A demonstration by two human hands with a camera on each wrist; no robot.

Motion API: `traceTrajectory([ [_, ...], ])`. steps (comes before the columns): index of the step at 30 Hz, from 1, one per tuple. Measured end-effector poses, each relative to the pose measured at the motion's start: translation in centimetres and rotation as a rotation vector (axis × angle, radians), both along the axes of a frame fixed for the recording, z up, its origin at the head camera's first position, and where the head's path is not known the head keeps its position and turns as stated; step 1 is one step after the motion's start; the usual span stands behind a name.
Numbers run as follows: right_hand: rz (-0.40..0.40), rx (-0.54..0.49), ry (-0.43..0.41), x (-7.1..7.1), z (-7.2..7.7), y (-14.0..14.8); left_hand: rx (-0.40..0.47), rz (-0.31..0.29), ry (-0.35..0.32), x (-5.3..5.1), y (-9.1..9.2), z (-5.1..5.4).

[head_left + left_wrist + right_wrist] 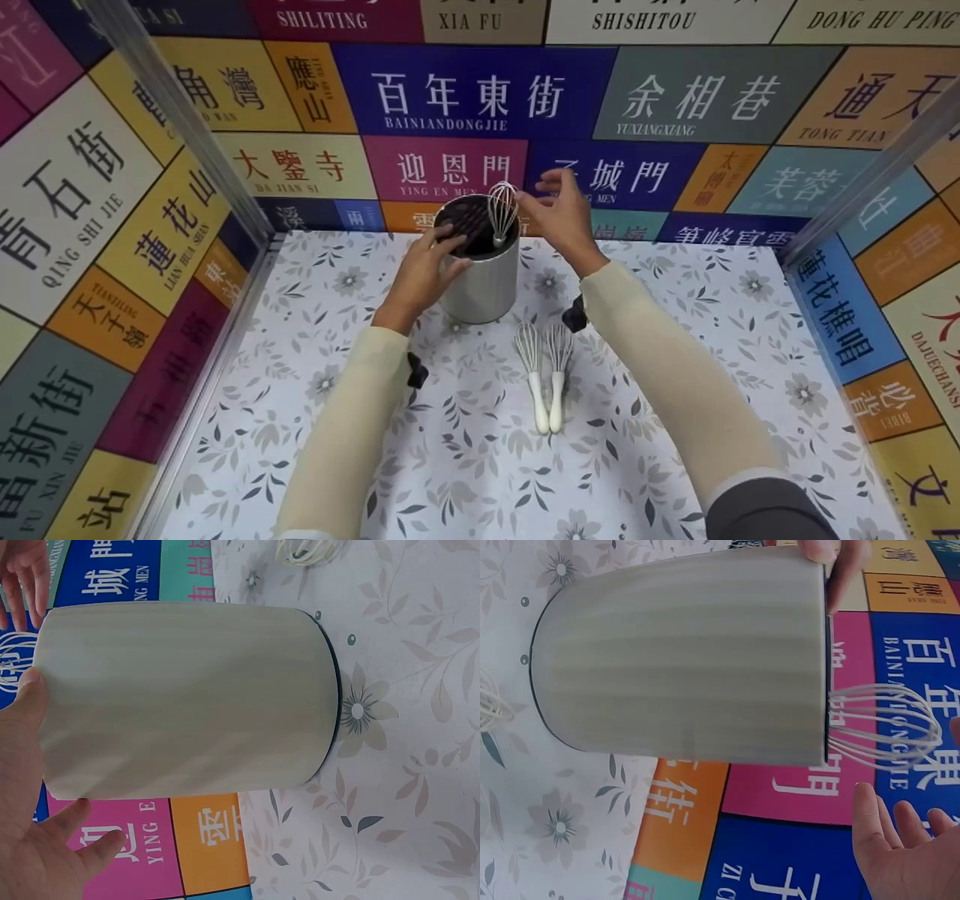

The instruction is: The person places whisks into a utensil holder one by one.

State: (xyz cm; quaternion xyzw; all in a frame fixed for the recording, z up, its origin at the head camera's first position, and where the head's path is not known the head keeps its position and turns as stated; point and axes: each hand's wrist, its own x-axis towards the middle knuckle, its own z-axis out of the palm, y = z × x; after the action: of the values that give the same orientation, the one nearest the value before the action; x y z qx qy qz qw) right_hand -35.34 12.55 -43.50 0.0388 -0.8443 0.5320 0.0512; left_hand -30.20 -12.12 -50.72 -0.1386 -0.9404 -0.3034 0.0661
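A pale grey cylindrical utensil holder [481,292] with a dark interior stands upright on the table. One wire whisk [502,214] is in it, head up at the right side of the opening; its handle is hidden inside. My left hand [424,274] holds the holder's left rim, thumb at the front, fingers round the side and over the edge. Beside the whisk head, my right hand [566,221] has loosely spread fingers and grips nothing; the right wrist view shows a gap between its fingers [866,814] and the wires [885,727].
Two more whisks with white handles [540,409] lie side by side on the floral tablecloth [465,465], in front of the holder and to its right. Panels with printed street names [472,90] wall the table at the back and both sides.
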Motion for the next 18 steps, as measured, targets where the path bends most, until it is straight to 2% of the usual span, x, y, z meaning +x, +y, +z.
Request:
traceTrajectory([
  [6,-0.013,-0.088,-0.014,1.4,0.8,3.0,-0.007,0.010,-0.029,0.0,0.2,0.0],
  [10,-0.023,-0.186,0.015,2.8,0.8,5.3,-0.011,0.022,-0.054,0.1,0.2,0.0],
  [14,-0.052,-0.265,0.039,4.7,0.0,7.7,0.001,0.027,-0.064,0.1,0.1,0.2],
  [18,-0.085,-0.241,0.033,6.9,-1.6,9.5,0.005,0.028,-0.064,0.1,0.2,0.2],
])
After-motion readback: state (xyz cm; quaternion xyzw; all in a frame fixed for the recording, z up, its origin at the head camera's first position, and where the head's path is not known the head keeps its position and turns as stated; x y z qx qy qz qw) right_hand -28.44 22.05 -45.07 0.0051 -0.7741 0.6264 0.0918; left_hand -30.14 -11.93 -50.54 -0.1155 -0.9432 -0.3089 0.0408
